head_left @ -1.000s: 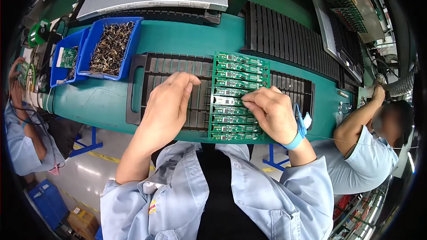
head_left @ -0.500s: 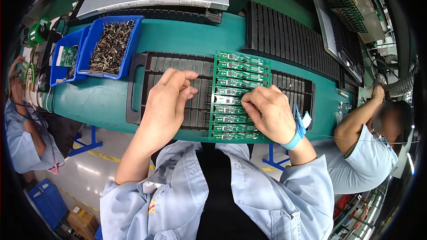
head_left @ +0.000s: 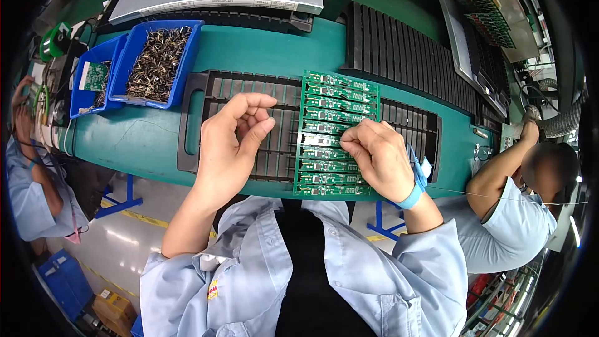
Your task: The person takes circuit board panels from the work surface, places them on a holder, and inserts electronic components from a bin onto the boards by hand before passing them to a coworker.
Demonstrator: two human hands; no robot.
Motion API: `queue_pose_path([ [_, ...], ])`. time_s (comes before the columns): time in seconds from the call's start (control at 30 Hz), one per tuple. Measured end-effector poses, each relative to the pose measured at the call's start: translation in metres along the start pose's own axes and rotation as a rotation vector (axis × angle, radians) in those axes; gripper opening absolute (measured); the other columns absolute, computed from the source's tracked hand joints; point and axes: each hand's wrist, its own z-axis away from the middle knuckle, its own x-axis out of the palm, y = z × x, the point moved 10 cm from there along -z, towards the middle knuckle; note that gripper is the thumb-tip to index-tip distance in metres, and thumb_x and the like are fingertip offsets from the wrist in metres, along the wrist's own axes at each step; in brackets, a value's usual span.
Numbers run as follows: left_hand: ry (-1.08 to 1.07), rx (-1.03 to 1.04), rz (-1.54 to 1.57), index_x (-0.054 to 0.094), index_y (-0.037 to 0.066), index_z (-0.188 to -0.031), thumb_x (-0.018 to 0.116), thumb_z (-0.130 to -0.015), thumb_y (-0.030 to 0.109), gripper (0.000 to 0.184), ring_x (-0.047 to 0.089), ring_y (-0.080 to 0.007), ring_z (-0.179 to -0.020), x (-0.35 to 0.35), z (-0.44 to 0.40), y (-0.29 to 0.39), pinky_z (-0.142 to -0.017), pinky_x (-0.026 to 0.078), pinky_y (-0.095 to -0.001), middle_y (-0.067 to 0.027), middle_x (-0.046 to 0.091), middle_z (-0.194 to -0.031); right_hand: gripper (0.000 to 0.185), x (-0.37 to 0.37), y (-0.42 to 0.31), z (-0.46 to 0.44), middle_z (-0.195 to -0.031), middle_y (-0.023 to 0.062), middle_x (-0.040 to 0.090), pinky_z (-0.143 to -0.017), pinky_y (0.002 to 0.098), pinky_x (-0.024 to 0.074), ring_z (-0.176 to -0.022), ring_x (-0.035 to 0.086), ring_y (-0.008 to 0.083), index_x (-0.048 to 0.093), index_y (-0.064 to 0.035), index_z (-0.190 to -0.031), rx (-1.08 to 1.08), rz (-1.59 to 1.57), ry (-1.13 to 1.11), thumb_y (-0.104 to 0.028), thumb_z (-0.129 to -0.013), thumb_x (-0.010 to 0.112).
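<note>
A green panel of several joined circuit boards [head_left: 334, 115] lies across a black slotted rack [head_left: 215, 81]. My right hand [head_left: 377, 156] rests on the panel's right half, thumb and forefinger pinched together near a middle row. Whatever those fingertips hold, if anything, is too small and covered to name. A blue wrist strap [head_left: 412, 196] circles the right wrist. Over the rack's left part, apart from the panel, hovers my left hand [head_left: 231, 146], its thumb and forefinger spread with nothing seen between them. The other left fingers are curled.
Left of the rack stands a blue bin [head_left: 156, 65] full of small leaded parts, beside a smaller blue bin [head_left: 93, 81] holding a circuit board. More black racks [head_left: 399, 56] stand behind. Co-workers sit at both sides; one person's sleeve [head_left: 518, 218] is close on the right.
My left thumb and forefinger have spread a little wider apart. My right hand stays at the same part of the panel, its pinch barely shifted.
</note>
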Motion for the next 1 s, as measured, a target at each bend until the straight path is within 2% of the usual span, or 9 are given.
queue_pose_path([
  [0.07, 0.012, -0.001, 0.064, 0.058, -0.001, -0.108, 0.055, -0.082, -0.01, 0.028, 0.051, -0.0103, -0.069, -0.001, 0.0, -0.003, -0.065, 0.043, -0.0217, -0.0035, 0.057, -0.084, 0.005, 0.002, 0.005, 0.0, -0.075, 0.0048, 0.056, -0.065, 0.0319, 0.0382, -0.06, 0.049, 0.0222, 0.057, -0.0046, -0.081, 0.033, -0.092, 0.0, -0.002, -0.08, 0.061],
  [0.23, 0.021, -0.111, 0.196, 0.057, 0.0, -0.11, 0.054, -0.082, -0.01, 0.029, 0.053, -0.0097, -0.071, 0.002, 0.001, -0.008, -0.067, 0.044, -0.0206, -0.0035, 0.057, -0.084, 0.005, 0.004, 0.005, 0.001, -0.075, 0.0047, 0.055, -0.064, 0.0315, 0.0378, -0.06, 0.048, 0.022, 0.057, -0.0043, -0.08, 0.031, -0.118, -0.024, -0.001, -0.08, 0.06],
  [0.43, -0.009, -0.141, 0.262, 0.054, -0.001, -0.112, 0.055, -0.083, -0.01, 0.031, 0.055, -0.0095, -0.073, 0.007, 0.0, -0.011, -0.068, 0.045, -0.0194, -0.0039, 0.057, -0.083, 0.005, 0.006, 0.005, 0.001, -0.075, 0.005, 0.054, -0.064, 0.0314, 0.0375, -0.06, 0.048, 0.0218, 0.058, -0.0049, -0.081, 0.022, -0.086, 0.008, -0.002, -0.08, 0.061],
  [0.57, -0.05, -0.154, 0.372, 0.052, -0.001, -0.112, 0.055, -0.083, -0.01, 0.031, 0.055, -0.009, -0.074, 0.012, 0.0, -0.012, -0.068, 0.045, -0.0184, -0.0042, 0.057, -0.084, 0.008, -0.001, -0.016, 0.004, -0.074, 0.0055, 0.054, -0.065, 0.0315, 0.0374, -0.06, 0.047, 0.021, 0.06, -0.0042, -0.087, -0.159, 0.187, 0.096, -0.004, -0.08, 0.063],
  [0.77, -0.081, -0.215, 0.563, 0.051, -0.001, -0.112, 0.057, -0.084, -0.01, 0.03, 0.055, -0.0087, -0.074, 0.022, 0.002, -0.015, -0.068, 0.044, -0.0178, -0.0049, 0.058, -0.084, 0.017, -0.003, -0.047, 0.004, -0.08, 0.0068, 0.058, -0.065, 0.0316, 0.0387, -0.064, 0.051, 0.0209, 0.062, -0.0019, -0.094, -0.339, 0.401, 0.079, -0.008, -0.078, 0.067],
  [0.9, -0.103, -0.191, 0.633, 0.051, 0.001, -0.113, 0.059, -0.084, -0.008, 0.031, 0.054, -0.0087, -0.074, 0.038, 0.003, -0.008, -0.067, 0.044, -0.0185, -0.0051, 0.059, -0.085, 0.026, -0.026, -0.057, -0.006, -0.081, 0.0071, 0.063, -0.063, 0.0288, 0.0434, -0.064, 0.054, 0.0173, 0.064, 0.0023, -0.1, -0.245, -0.056, 0.329, -0.001, -0.076, 0.07],
  [0.93, -0.099, -0.188, 0.629, 0.051, 0.001, -0.113, 0.059, -0.084, -0.008, 0.031, 0.054, -0.0087, -0.074, 0.04, 0.004, -0.008, -0.067, 0.044, -0.0185, -0.0051, 0.059, -0.085, 0.026, -0.027, -0.058, -0.006, -0.081, 0.0071, 0.063, -0.063, 0.0288, 0.0434, -0.064, 0.054, 0.0173, 0.064, 0.0023, -0.1, -0.251, -0.059, 0.332, -0.001, -0.076, 0.07],
  [1.0, -0.097, -0.087, 0.667, 0.053, 0.002, -0.111, 0.06, -0.083, -0.007, 0.029, 0.054, -0.0092, -0.073, 0.042, 0.007, 0.0, -0.066, 0.043, -0.0193, -0.0047, 0.06, -0.085, 0.023, -0.011, -0.023, -0.012, -0.082, 0.0074, 0.065, -0.061, 0.0274, 0.0442, -0.063, 0.055, 0.0168, 0.064, 0.0037, -0.098, 0.073, -0.59, 0.189, -0.001, -0.077, 0.069],
])
